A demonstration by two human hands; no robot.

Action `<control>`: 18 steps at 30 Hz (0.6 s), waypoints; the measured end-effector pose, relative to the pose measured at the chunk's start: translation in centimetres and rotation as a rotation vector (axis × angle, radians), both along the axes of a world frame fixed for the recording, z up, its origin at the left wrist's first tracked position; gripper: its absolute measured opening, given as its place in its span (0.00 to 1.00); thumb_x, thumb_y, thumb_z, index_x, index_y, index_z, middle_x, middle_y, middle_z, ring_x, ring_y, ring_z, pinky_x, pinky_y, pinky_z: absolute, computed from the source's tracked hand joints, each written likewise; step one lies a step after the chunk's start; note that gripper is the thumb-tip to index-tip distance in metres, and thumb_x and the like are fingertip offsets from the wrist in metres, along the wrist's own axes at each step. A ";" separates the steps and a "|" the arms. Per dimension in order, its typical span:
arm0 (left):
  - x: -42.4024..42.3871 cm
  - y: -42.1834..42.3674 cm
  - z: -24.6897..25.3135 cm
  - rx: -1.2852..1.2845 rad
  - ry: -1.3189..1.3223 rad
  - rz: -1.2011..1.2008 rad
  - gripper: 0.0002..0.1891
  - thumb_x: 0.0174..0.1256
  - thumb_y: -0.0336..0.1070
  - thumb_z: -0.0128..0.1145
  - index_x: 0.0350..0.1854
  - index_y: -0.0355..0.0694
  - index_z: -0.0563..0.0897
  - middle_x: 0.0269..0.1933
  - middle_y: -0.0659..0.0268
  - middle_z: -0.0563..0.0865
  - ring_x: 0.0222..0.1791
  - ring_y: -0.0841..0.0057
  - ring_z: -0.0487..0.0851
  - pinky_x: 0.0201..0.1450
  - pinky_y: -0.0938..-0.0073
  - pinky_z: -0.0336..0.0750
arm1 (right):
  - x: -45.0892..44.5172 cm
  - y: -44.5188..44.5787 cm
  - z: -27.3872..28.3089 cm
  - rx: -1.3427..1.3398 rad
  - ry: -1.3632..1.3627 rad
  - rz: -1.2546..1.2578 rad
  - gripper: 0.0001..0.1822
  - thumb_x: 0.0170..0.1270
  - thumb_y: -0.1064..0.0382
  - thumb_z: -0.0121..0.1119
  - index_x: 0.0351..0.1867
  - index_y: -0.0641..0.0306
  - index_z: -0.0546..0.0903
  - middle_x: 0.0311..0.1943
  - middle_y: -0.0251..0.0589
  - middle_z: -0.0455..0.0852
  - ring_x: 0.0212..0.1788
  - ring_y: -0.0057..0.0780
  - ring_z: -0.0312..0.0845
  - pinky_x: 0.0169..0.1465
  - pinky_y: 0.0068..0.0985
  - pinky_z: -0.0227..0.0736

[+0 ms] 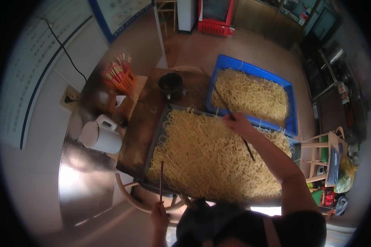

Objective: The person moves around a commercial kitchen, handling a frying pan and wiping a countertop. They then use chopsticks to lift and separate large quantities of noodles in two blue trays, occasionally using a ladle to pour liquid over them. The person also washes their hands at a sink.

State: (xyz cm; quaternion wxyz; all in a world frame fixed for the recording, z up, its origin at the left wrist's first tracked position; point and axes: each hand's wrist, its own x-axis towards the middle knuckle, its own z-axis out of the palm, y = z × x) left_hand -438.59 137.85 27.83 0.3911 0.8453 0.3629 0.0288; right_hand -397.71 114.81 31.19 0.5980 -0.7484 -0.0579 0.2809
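Observation:
A wide dark-rimmed tray (157,136) heaped with pale noodles (204,154) lies on a brown table in front of me. My right hand (238,123) is above the tray's far edge, closed around a long dark stick (224,103) that slants across, one end towards the blue bin, the other over the noodles. My left hand (159,213), below the near left corner of the tray, grips a thin reddish-brown stick (161,182) whose tip reaches over the noodles. A blue plastic bin (292,105) with more noodles stands beyond the tray.
Left of the tray are a white lidded jug (111,139), an orange basket (126,81) of wrapped chopsticks and a wall socket (68,98). A dark bowl (170,82) sits at the table's far part. A wooden chair (134,202) is near my left hand; a wooden rack (317,154) stands to the right.

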 end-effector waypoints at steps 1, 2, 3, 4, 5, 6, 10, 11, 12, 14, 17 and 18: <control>-0.3 0.6 -1.1 0.004 -0.022 0.025 0.12 0.67 0.38 0.47 0.43 0.39 0.80 0.32 0.52 0.83 0.32 0.54 0.82 0.33 0.61 0.74 | 1.7 3.3 -0.6 -0.015 -0.025 0.020 0.07 0.59 0.61 0.63 0.32 0.61 0.79 0.19 0.31 0.77 0.19 0.16 0.68 0.22 0.17 0.61; -0.4 1.0 -2.3 0.008 -0.043 0.051 0.11 0.67 0.38 0.47 0.43 0.40 0.80 0.33 0.52 0.84 0.33 0.54 0.82 0.33 0.61 0.74 | 3.6 6.3 -1.5 -0.030 -0.049 0.043 0.09 0.59 0.61 0.63 0.32 0.64 0.81 0.20 0.32 0.79 0.20 0.17 0.70 0.23 0.18 0.62; -0.3 1.5 -3.2 -0.018 -0.056 0.077 0.11 0.67 0.38 0.47 0.43 0.39 0.80 0.33 0.52 0.84 0.33 0.54 0.82 0.34 0.61 0.74 | 6.2 8.7 -3.2 -0.077 -0.186 0.068 0.09 0.58 0.61 0.63 0.32 0.64 0.81 0.21 0.33 0.81 0.22 0.19 0.72 0.26 0.20 0.65; -0.5 1.5 -4.0 -0.044 -0.064 0.114 0.11 0.66 0.37 0.47 0.43 0.39 0.80 0.34 0.52 0.83 0.33 0.54 0.82 0.34 0.62 0.74 | 8.9 11.0 -5.1 -0.122 -0.317 0.105 0.09 0.57 0.61 0.63 0.31 0.65 0.82 0.23 0.35 0.82 0.23 0.21 0.75 0.29 0.23 0.69; -0.8 1.8 -4.7 -0.066 -0.064 0.153 0.11 0.66 0.37 0.47 0.42 0.39 0.80 0.34 0.52 0.83 0.34 0.54 0.83 0.34 0.62 0.74 | 11.3 13.9 -6.5 -0.201 -0.440 0.067 0.09 0.54 0.61 0.64 0.30 0.65 0.82 0.23 0.36 0.83 0.25 0.24 0.77 0.31 0.24 0.70; -0.7 2.0 -5.6 -0.090 -0.063 0.161 0.10 0.66 0.36 0.48 0.43 0.38 0.79 0.34 0.52 0.83 0.33 0.54 0.82 0.33 0.62 0.74 | 13.5 15.2 -7.7 -0.293 -0.562 0.008 0.09 0.52 0.61 0.64 0.28 0.65 0.81 0.23 0.37 0.83 0.26 0.26 0.79 0.33 0.26 0.72; -1.0 2.1 -6.4 -0.188 -0.035 0.233 0.11 0.66 0.34 0.48 0.43 0.34 0.79 0.37 0.52 0.83 0.36 0.65 0.83 0.38 0.71 0.74 | 19.2 21.5 -12.5 -0.416 -0.606 -0.156 0.08 0.47 0.63 0.67 0.25 0.64 0.80 0.21 0.39 0.83 0.25 0.27 0.79 0.32 0.27 0.71; -1.3 2.3 -7.0 -0.240 0.035 0.245 0.12 0.67 0.36 0.48 0.45 0.36 0.79 0.42 0.55 0.83 0.41 0.68 0.80 0.43 0.69 0.73 | 19.9 22.7 -13.6 -0.405 -0.572 -0.193 0.09 0.46 0.64 0.67 0.24 0.65 0.80 0.21 0.39 0.82 0.25 0.28 0.78 0.31 0.27 0.71; -1.4 2.6 -7.2 -0.292 0.108 0.258 0.13 0.69 0.38 0.48 0.48 0.39 0.79 0.46 0.58 0.82 0.47 0.70 0.78 0.49 0.67 0.72 | 20.6 23.7 -14.9 -0.395 -0.534 -0.229 0.09 0.45 0.64 0.68 0.23 0.65 0.79 0.21 0.40 0.82 0.24 0.29 0.78 0.30 0.27 0.71; -2.2 2.6 -8.8 -0.247 0.100 0.256 0.15 0.70 0.38 0.48 0.50 0.32 0.77 0.43 0.55 0.84 0.45 0.68 0.80 0.49 0.73 0.73 | 22.3 24.5 -17.1 -0.371 -0.542 -0.237 0.08 0.45 0.66 0.68 0.23 0.65 0.79 0.19 0.41 0.82 0.22 0.28 0.77 0.27 0.28 0.70; -1.2 3.1 -8.0 -0.223 0.113 0.244 0.15 0.70 0.38 0.49 0.51 0.32 0.77 0.45 0.55 0.83 0.47 0.69 0.79 0.51 0.71 0.73 | 23.9 25.1 -18.0 -0.271 -0.508 -0.279 0.07 0.46 0.67 0.67 0.22 0.65 0.79 0.17 0.42 0.81 0.18 0.27 0.74 0.25 0.28 0.69; -1.2 3.1 -7.9 -0.200 0.092 0.232 0.15 0.70 0.38 0.49 0.51 0.32 0.77 0.46 0.55 0.83 0.47 0.69 0.80 0.51 0.71 0.73 | 24.0 25.4 -18.3 -0.228 -0.486 -0.293 0.07 0.47 0.67 0.67 0.22 0.65 0.79 0.17 0.42 0.81 0.16 0.27 0.73 0.24 0.28 0.68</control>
